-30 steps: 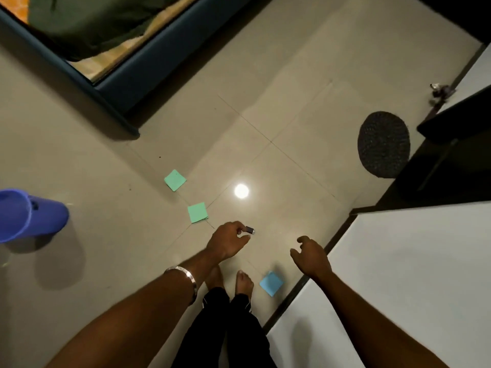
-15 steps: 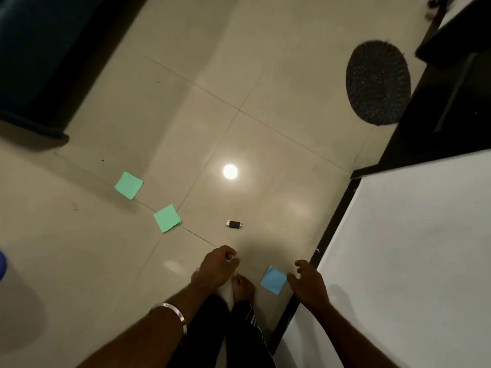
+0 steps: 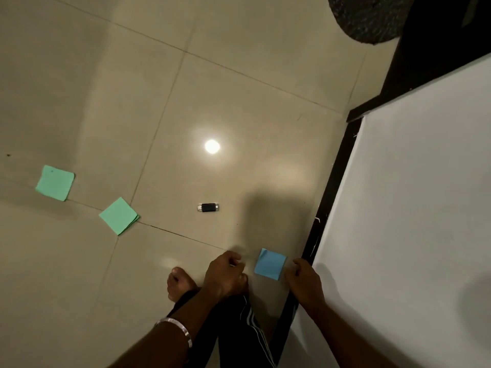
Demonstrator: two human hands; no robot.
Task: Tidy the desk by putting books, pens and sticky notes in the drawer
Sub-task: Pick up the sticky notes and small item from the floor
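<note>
Two green sticky note pads [image 3: 55, 183] [image 3: 119, 215] lie on the tiled floor at the left. A blue sticky note pad [image 3: 270, 264] lies on the floor beside the desk's dark edge, between my hands. A small black flash drive [image 3: 208, 207] rests on the floor ahead of me. My left hand [image 3: 225, 274] hangs over my feet with loosely curled fingers and holds nothing. Just right of the blue pad, my right hand [image 3: 303, 282] is loosely curled too, empty, and apart from the pad.
The white desk top [image 3: 414, 208] with a black edge fills the right side. A dark round mat [image 3: 366, 19] lies at the top right. My bare feet [image 3: 178, 285] stand below my left hand. A lamp's reflection [image 3: 212, 146] shines on the tiles.
A second ago my left hand held the black flash drive; now it lies on the floor. The view has tilted down and both hands have dropped lower, the right one nearer the blue pad.
</note>
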